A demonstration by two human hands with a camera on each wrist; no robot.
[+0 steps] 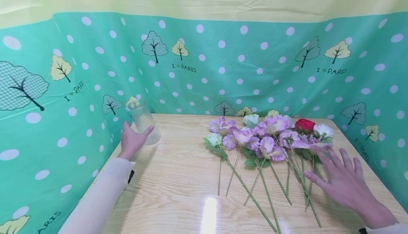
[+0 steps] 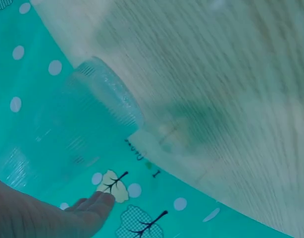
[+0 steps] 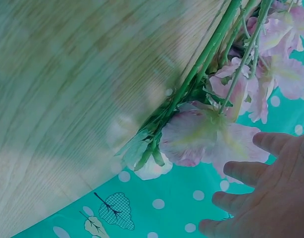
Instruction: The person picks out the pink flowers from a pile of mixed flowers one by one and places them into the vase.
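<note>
A clear, ribbed glass vase (image 1: 146, 120) stands at the far left of the table. My left hand (image 1: 133, 141) is right at its near side, thumb and fingers spread apart; whether they touch the glass I cannot tell. The left wrist view shows the vase's base (image 2: 110, 94) on the wood, the fingers (image 2: 95, 210) beside it. On the right lies a bunch of artificial flowers: purple blooms (image 1: 271, 149), a red rose (image 1: 305, 124) and white ones (image 1: 323, 130). Over their right side my right hand (image 1: 342, 180) hovers with spread fingers, holding nothing.
The light wooden table (image 1: 172, 177) is enclosed by a green dotted cloth (image 1: 223, 74) at the back and sides. Long green flower stems (image 1: 251, 195) reach toward the front edge. A bright reflection shines on the tabletop.
</note>
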